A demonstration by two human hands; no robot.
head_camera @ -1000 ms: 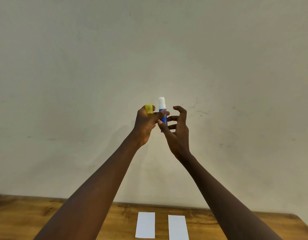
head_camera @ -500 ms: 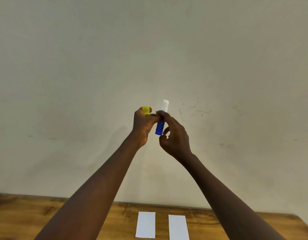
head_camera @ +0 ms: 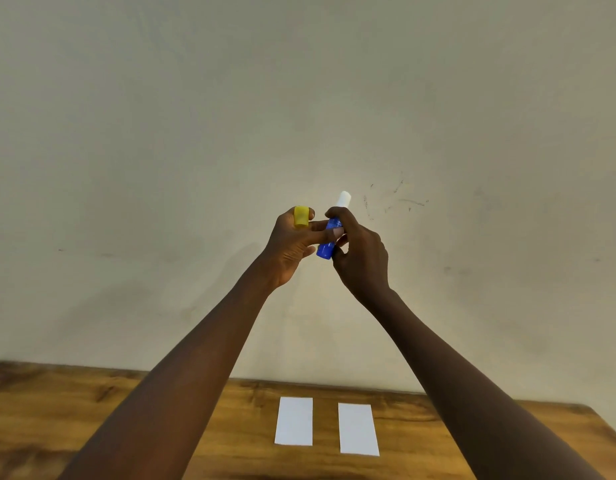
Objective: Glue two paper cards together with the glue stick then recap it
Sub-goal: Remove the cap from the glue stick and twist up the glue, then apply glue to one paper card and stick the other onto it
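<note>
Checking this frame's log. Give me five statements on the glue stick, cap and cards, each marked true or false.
1. The yellow cap is off the glue stick. True.
2. The left hand holds the cap. True.
3. The cards are stacked. False: the left card and right card lie apart, side by side, on the table.
4. The glue stick lies on the table. False: the right hand holds it up.
5. The stick's top shows white glue. True.
</note>
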